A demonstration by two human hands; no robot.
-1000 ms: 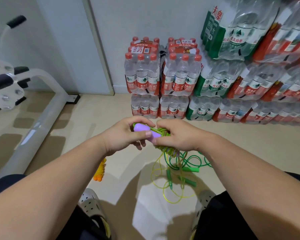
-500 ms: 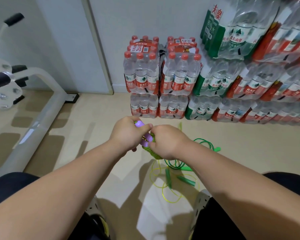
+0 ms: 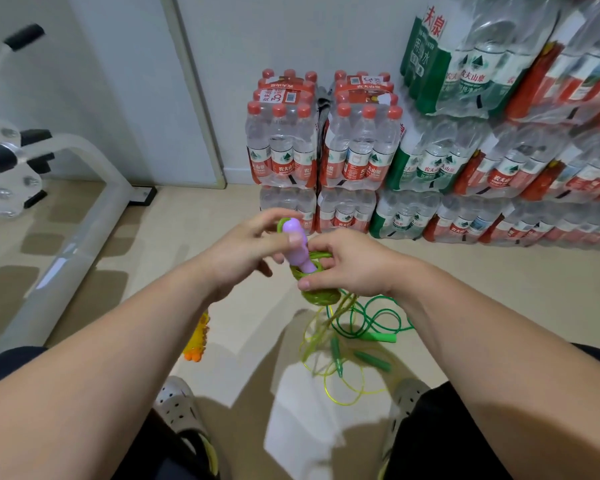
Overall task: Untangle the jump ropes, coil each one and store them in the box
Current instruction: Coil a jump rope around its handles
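Left hand (image 3: 243, 251) pinches handle (image 3: 297, 247), right hand (image 3: 354, 265) grips coil (image 3: 321, 296)

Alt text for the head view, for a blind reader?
The left hand pinches a purple handle standing in a green rope coil that the right hand grips. Below, loose green ropes trail to the floor near stacked bottled water packs.

My left hand (image 3: 253, 251) covers one side of the purple handle (image 3: 296, 244), whose lower end is sunk out of sight in the green coil (image 3: 321, 296); my right hand (image 3: 354, 266) hides much of that coil. In the tangle (image 3: 340, 327) on the floor (image 3: 499, 289) I cannot tell which strand belongs to which rope. My left forearm (image 3: 118, 341) hides part of the yellow toy (image 3: 197, 337). The bottle packs (image 3: 551, 161) at right are blurred and cut by the edge.
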